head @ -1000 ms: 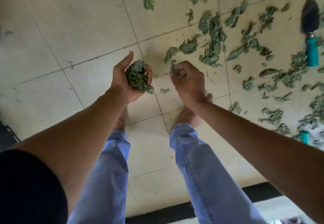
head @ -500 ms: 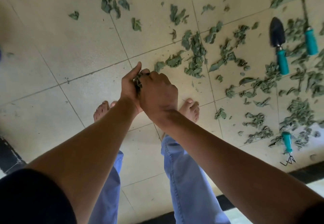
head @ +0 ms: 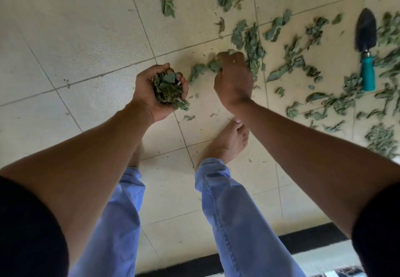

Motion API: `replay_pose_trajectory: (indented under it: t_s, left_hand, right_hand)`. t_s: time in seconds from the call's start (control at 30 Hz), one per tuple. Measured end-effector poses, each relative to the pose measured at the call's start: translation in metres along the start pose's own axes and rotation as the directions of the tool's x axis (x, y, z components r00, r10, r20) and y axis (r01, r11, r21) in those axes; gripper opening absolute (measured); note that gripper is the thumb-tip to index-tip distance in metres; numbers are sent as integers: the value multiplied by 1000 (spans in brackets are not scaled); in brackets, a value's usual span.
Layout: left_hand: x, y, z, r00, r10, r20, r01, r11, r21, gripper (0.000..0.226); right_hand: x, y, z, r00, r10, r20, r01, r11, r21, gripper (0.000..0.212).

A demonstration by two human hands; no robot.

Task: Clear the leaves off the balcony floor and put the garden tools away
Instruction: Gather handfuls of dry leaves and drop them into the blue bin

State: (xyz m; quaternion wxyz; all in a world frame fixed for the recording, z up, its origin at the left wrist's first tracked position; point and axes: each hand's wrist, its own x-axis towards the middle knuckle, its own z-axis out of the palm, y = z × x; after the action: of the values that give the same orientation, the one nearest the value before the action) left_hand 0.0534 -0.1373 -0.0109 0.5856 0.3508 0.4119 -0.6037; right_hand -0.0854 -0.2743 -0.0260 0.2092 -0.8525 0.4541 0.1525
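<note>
Leaves [head: 292,60] lie scattered over the pale tiled floor [head: 75,38], thickest in the upper right of the frame and thinning toward the upper left. The left hand [head: 155,91], at the centre, is cupped palm up with its fingers curled round a wad [head: 167,90] of green leaves; a few hang over the heel of the palm. Just to its right, the right hand [head: 233,77] is turned back-up with its fingers curled down round a clump [head: 205,68] of leaves that trails out to the left of the knuckles. A trowel [head: 366,49] with a dark blade and a teal handle lies on the floor at the right edge, blade pointing to the top of the frame, with leaves beside it. Below the hands are one bare foot [head: 229,142] flat on a tile and two legs in blue jeans [head: 233,211]. A black strip [head: 303,242] runs along the floor's lower edge.
</note>
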Motion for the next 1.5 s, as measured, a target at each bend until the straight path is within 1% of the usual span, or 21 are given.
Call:
replay_pose_trajectory:
  t_s: [0.1, 0.17, 0.23, 0.3, 0.37, 0.47, 0.53, 0.6, 0.67, 0.7, 0.8, 0.87, 0.97, 1.03, 1.1, 1.17, 1.23, 1.27, 1.33, 1.4, 1.5]
  left_hand:
    - [-2, 0, -7, 1000, -5, -21, 6, 1000, 27, 19]
    - [-5, 0, -10, 999, -17, -42, 19, 999, 42, 18]
    - [-9, -1, -11, 998, -27, -55, 30, 998, 48, 18]
    - [-14, -1, -7, 998, -25, -65, 29, 997, 65, 17]
    - [-19, 0, 0, 998, -17, -58, 21, 997, 76, 16]
    - [-18, 0, 9, 998, -1, -59, 6, 996, 86, 18]
    - [-14, 0, 13, 998, 0, -58, 9, 990, 143, 20]
    - [-11, -2, 17, 999, -21, -37, 27, 982, 185, 22]
    - [-12, -4, 23, 1000, -20, 0, 20, 985, 170, 29]
    - [-14, -5, 25, 1000, -16, 10, 14, 986, 163, 33]
    - [-16, -2, 23, 1000, -24, 12, 22, 992, 126, 39]
    - [-15, 3, 18, 999, -36, 10, 35, 995, 89, 34]
    - [-16, 17, 4, 1000, -26, -4, 26, 992, 120, 30]
    - [-15, 27, -5, 1000, -19, -22, 22, 989, 149, 24]
    - [-12, 37, -16, 999, -12, -34, 16, 993, 113, 20]
    - [-11, 44, -25, 999, 3, -38, 0, 998, 68, 22]
    - [-12, 47, -29, 999, 8, -32, -5, 997, 76, 25]
    - [-12, 47, -31, 1000, 6, -27, -4, 997, 73, 25]
    - [-12, 45, -34, 999, 0, -33, 1, 999, 54, 24]
    - [-10, 40, -36, 999, -8, -46, 10, 998, 60, 24]
    - [-9, 32, -36, 998, -28, -53, 32, 997, 73, 24]
  right_hand:
    - [16, 4, 9, 995, 19, 99, -13, 998, -59, 32]
    - [19, 10, 9, 993, 37, 113, -32, 999, -44, 24]
    - [15, 17, 2, 993, 63, 98, -66, 997, 31, 20]
    - [5, 18, -10, 995, 84, 58, -93, 977, 192, 16]
    - [-9, 12, -26, 999, 48, 15, -50, 915, 400, 13]
    - [-39, -14, -57, 998, -63, 18, 34, 728, 685, 13]
    - [-58, -36, -69, 995, -95, 38, 30, 627, 779, 14]
    - [-69, -56, -67, 997, -58, 54, -10, 583, 812, 15]
    - [-72, -72, -57, 999, 17, 34, -37, 612, 790, 14]
    - [-71, -78, -50, 999, 51, 13, -43, 662, 748, 13]
    - [-66, -94, -35, 993, 43, -111, 16, 876, 483, 7]
    - [-64, -99, -27, 986, 1, -168, 57, 939, 339, 5]
    - [-64, -105, -19, 983, -83, -162, 130, 943, 307, 14]
    - [-60, -102, -18, 964, -146, -220, 214, 921, 326, 20]
    - [-49, -91, -16, 949, -154, -274, 240, 918, 316, 23]
    - [-33, -70, -5, 967, -88, -240, 147, 959, 241, 29]
    - [-18, -45, 8, 983, 20, -182, -2, 995, 96, 40]
    - [-11, -33, 15, 985, 71, -160, -67, 997, 35, 45]
    - [0, -13, 25, 981, 161, -105, -163, 987, -7, 50]
    - [9, -1, 30, 980, 196, -39, -196, 981, -7, 46]
    - [16, 10, 28, 983, 181, 33, -181, 983, 14, 32]
